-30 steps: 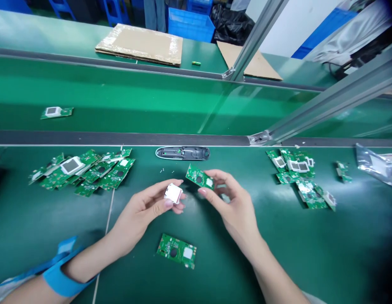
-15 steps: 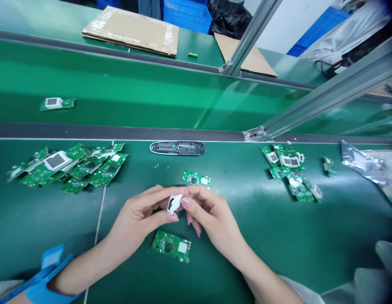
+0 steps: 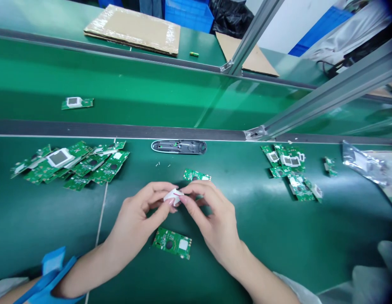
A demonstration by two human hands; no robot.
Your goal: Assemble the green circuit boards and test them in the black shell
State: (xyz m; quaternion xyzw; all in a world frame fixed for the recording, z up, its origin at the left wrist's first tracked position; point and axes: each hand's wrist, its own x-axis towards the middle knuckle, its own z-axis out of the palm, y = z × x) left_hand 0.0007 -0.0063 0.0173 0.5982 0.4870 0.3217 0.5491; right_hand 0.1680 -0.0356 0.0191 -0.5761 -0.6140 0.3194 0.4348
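A blue wrist strap (image 3: 50, 274) circles the left forearm; a pale sleeve (image 3: 290, 289) covers the right.

board pile (image 3: 72, 164) left | housing (image 3: 178, 146) behind hands | boards (image 3: 290, 171) right

No lettering can be read anywhere (boards too small).
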